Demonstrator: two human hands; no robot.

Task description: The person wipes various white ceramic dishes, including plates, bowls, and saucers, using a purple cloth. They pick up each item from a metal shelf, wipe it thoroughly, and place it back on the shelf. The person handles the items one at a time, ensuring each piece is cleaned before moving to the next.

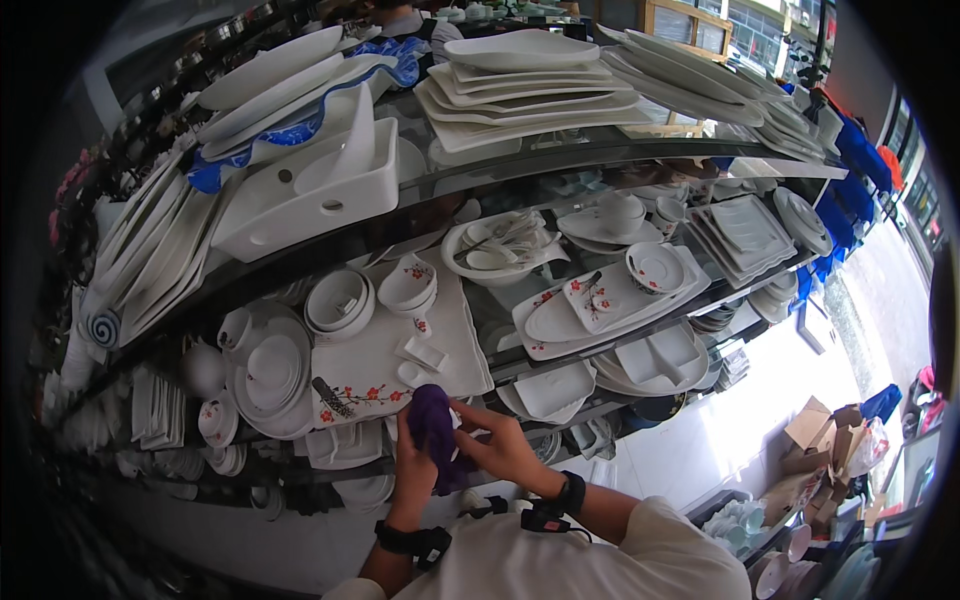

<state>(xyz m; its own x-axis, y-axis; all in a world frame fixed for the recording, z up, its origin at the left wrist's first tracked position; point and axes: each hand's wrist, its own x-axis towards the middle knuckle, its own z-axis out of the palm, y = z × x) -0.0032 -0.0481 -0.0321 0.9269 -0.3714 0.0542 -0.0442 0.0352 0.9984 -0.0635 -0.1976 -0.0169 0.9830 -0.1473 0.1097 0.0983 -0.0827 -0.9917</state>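
Close in front of my chest, my left hand [417, 457] and my right hand [501, 444] both grip a dark purple cloth [433, 431]. The cloth is bunched and hangs down between the hands; part of a white piece shows behind it, too covered to name. Just beyond the hands, on the middle shelf, lies a large white square platter [476, 360] with red blossoms. It bears a small white divided dish [422, 353], a patterned bowl [409, 281] and stacked white bowls [339, 301].
Stacked white rectangular plates [525, 97] and a deep white dish [322, 202] stand on the glass top shelf. A fish-shaped bowl [499, 255] holds spoons. Open cardboard boxes [814, 442] are on the floor at right, near crates of bowls [739, 521]. A person [420, 26] is beyond the shelves.
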